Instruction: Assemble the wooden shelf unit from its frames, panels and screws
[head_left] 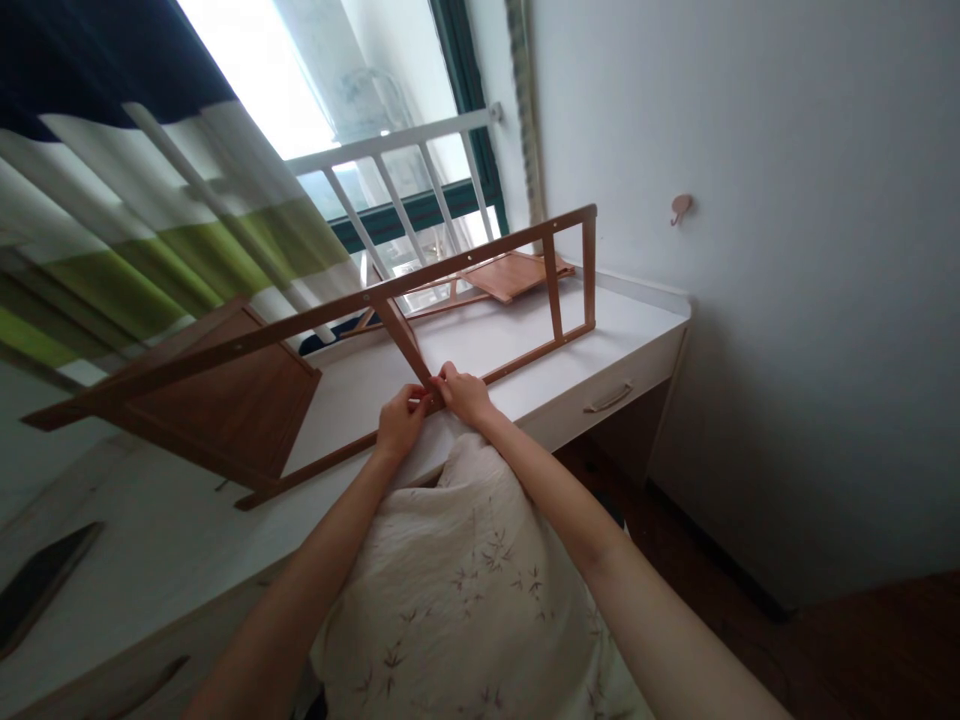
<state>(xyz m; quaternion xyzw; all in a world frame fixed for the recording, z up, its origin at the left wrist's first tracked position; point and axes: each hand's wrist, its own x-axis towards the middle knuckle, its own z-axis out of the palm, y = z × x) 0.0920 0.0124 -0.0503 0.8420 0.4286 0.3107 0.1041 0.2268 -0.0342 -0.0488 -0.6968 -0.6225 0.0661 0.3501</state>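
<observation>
A brown wooden frame (300,325), with long rails and crosspieces, lies on its side along the white desk. Both of my hands meet at the joint where a middle crosspiece (405,340) joins the near rail. My left hand (403,418) has its fingers pinched at that joint from the left; anything small between the fingertips is hidden. From the right, my right hand (463,393) is closed around the crosspiece's lower end and the rail. A slatted wooden panel (225,390) fills the frame's left end.
More brown wooden panels (514,275) lie on the back of the white desk (480,335), by the window railing (405,140). A drawer handle (609,398) sticks out in front. Striped curtains (187,200) hang on the left; a wall with a pink hook (681,207) stands right.
</observation>
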